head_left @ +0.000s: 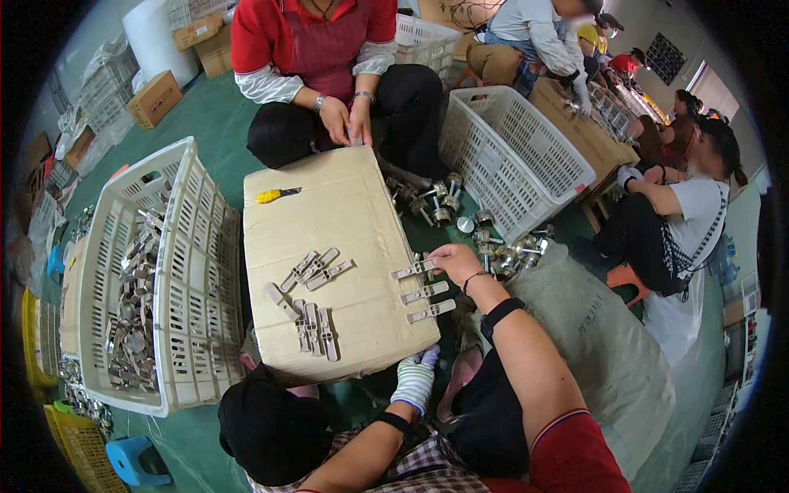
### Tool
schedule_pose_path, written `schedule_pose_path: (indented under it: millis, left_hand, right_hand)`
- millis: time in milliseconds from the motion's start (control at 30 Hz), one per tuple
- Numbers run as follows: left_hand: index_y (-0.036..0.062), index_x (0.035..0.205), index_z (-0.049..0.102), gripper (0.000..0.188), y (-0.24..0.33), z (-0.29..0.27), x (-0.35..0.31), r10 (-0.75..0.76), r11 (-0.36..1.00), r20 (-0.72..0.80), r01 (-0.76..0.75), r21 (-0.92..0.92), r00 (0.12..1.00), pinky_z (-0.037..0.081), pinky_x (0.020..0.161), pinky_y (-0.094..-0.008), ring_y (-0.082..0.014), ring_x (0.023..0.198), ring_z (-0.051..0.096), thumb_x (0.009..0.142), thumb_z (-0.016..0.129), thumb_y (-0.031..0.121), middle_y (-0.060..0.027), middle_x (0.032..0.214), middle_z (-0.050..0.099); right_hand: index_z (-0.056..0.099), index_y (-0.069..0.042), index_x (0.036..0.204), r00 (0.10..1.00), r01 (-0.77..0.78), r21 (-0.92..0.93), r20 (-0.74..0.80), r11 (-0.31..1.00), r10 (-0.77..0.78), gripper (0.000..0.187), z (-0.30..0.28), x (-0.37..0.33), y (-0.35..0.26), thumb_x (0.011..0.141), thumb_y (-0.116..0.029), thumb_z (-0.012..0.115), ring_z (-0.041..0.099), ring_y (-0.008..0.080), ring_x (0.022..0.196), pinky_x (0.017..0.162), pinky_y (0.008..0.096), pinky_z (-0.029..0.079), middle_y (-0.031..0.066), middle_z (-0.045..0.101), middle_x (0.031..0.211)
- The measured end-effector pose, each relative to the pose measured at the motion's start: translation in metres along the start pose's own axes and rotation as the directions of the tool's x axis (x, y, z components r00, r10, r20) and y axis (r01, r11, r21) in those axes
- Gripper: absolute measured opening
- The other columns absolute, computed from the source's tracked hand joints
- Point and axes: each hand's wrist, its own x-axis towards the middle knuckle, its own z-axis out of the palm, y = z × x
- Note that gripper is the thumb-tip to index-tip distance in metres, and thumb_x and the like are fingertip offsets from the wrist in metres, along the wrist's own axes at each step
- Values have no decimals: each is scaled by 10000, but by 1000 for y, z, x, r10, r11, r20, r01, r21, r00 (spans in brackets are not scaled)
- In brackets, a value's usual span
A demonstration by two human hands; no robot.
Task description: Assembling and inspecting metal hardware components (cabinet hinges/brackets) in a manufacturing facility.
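A cardboard-covered box [329, 246] stands before me as a work surface. My right hand [456, 264], bare, pinches the outer end of a flat metal handle piece [413, 269] at the box's right edge. Two similar metal pieces [427, 302] lie just below it, side by side and sticking out over that edge. More slotted metal pieces lie on the box in two loose groups, one mid-box [316, 269] and one nearer me [316, 329]. My left hand [416, 382], in a striped white glove, is low by the box's near right corner; its fingers are partly hidden.
Opposite sits a person in red, hands [349, 119] together at the box's far edge. A yellow-handled tool [278, 195] lies there. Left is a white crate [193, 271] of metal parts; right are an upright white crate [514, 156], loose metal fittings [444, 209] and a large sack [592, 337].
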Motion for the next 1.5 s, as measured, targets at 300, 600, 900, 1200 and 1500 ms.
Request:
schedule_pose_path:
  millis: [300, 600, 900, 1200, 1500]
  left_hand:
    - [19, 1155, 550, 318, 2, 0, -1, 50, 995, -14, -49, 83, 999, 424, 821, -261, -137, 923, 544, 872, 568, 165, -67, 1073, 612]
    - [20, 1145, 555, 312, 1, 0, 0, 71, 996, -15, -70, 54, 997, 421, 829, -264, -143, 923, 549, 869, 573, 164, -72, 1071, 615]
    - [19, 1146, 555, 312, 2, 0, 0, 81, 993, -25, -79, 85, 996, 419, 839, -268, -147, 935, 549, 869, 573, 160, -78, 1076, 613]
    - [19, 1147, 556, 312, 4, 2, -2, 118, 989, -32, -114, 93, 993, 421, 832, -265, -143, 930, 548, 868, 575, 157, -70, 1067, 615]
    - [26, 1136, 565, 302, 12, 5, -6, 73, 996, -34, -71, 56, 997, 443, 756, -254, -118, 840, 537, 875, 570, 178, -44, 1010, 623]
  right_hand:
    - [645, 17, 867, 999, 24, -89, -20, 996, -26, 115, 5, -2, -2, 793, -37, 576, 614, 141, 602, 560, 275, 486, 90, 649, 760]
    - [652, 14, 878, 1000, 11, -74, -13, 997, -12, 124, 2, 2, 2, 795, -33, 572, 618, 142, 613, 568, 274, 498, 88, 648, 766]
    - [658, 3, 880, 1000, -13, -111, -14, 994, 11, 139, 4, 0, 0, 788, -25, 557, 617, 145, 602, 564, 280, 495, 85, 648, 766]
    - [665, -12, 883, 998, -60, -151, -30, 987, 56, 142, 5, 3, 4, 788, -42, 565, 634, 157, 622, 566, 295, 491, 99, 654, 766]
    - [686, -63, 869, 997, -41, -360, -82, 932, 12, 148, 6, 9, 12, 768, -145, 615, 630, 253, 723, 679, 353, 491, 127, 661, 809]
